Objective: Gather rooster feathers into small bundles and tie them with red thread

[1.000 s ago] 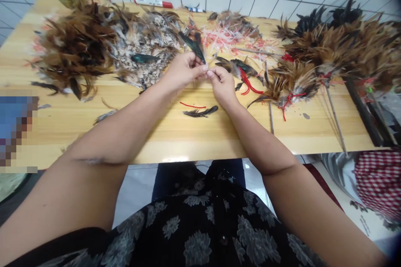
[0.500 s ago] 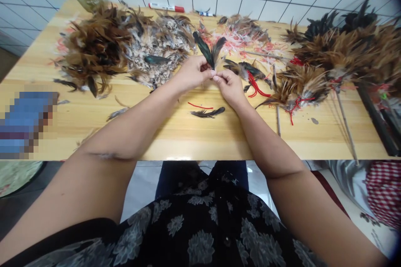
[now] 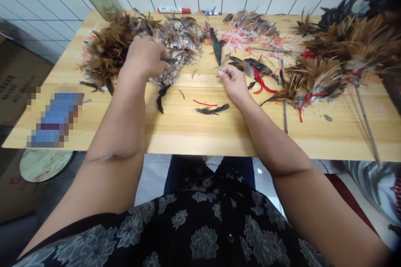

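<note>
My right hand point(image 3: 233, 81) pinches a small bunch of dark green-black feathers point(image 3: 216, 48) by its quills, tips pointing up and away from me. Over the feather piles on the left is my left hand point(image 3: 145, 56), thumb and forefinger apart on either side of a dark feather point(image 3: 171, 61). Brown feathers point(image 3: 108, 50) are heaped beside and beyond this hand, and a pile of grey-white fluffy feathers point(image 3: 184, 35) lies to its right. Between my forearms rest a single black feather point(image 3: 213, 109) and a short red string point(image 3: 205, 103).
On the right are bundles of brown feathers point(image 3: 316, 77) tied with red string and thin sticks point(image 3: 366, 121). Red string point(image 3: 263, 83) and dark feathers lie beside my right hand. A red-capped marker point(image 3: 173, 10) sits along the tiled wall. A blurred-out blue item point(image 3: 58, 117) lies at left.
My left hand has let go of the feather bunch and moved left to the piles. My right hand keeps the bunch, now more upright and narrower. The view has shifted slightly left.
</note>
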A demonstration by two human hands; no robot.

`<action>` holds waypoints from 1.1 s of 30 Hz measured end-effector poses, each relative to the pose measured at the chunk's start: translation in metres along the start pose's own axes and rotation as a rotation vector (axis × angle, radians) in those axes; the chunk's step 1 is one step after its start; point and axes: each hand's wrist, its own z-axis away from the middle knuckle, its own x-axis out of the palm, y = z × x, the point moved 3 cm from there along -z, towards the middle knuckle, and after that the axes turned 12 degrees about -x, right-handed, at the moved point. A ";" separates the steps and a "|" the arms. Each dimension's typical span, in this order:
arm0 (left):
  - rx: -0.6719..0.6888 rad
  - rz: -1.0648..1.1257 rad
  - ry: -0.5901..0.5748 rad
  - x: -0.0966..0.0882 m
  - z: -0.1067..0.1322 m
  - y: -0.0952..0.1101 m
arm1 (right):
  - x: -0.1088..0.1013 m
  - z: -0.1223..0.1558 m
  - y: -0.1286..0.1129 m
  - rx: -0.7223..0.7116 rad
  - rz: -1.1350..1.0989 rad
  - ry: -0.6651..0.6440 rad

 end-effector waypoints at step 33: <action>0.452 0.200 -0.004 0.008 0.062 0.084 | 0.018 0.005 -0.024 0.109 -0.048 -0.083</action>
